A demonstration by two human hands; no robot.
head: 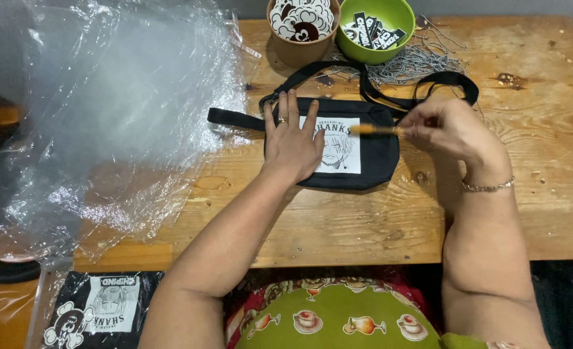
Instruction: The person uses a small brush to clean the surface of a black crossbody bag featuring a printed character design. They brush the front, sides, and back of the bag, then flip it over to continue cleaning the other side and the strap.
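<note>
Black pouch (370, 155) w/ white printed panel lies flat, mid desk (545, 194) toward far edge. Left hand (291, 139) open, palm pressing pouch's left part. Right hand (451, 129) grip pinched shut on thin orange-brown stick (374, 129), tip over panel. Risks, as judged: stick tip marks or snags print if pressed hard; pouch slides if left palm lifts; strap (429, 81) drags chains (409, 64) by far edge.

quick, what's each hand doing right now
Left hand: open, flat on the black pouch.
Right hand: closed, pinching a thin orange-yellow stick over the pouch.
</note>
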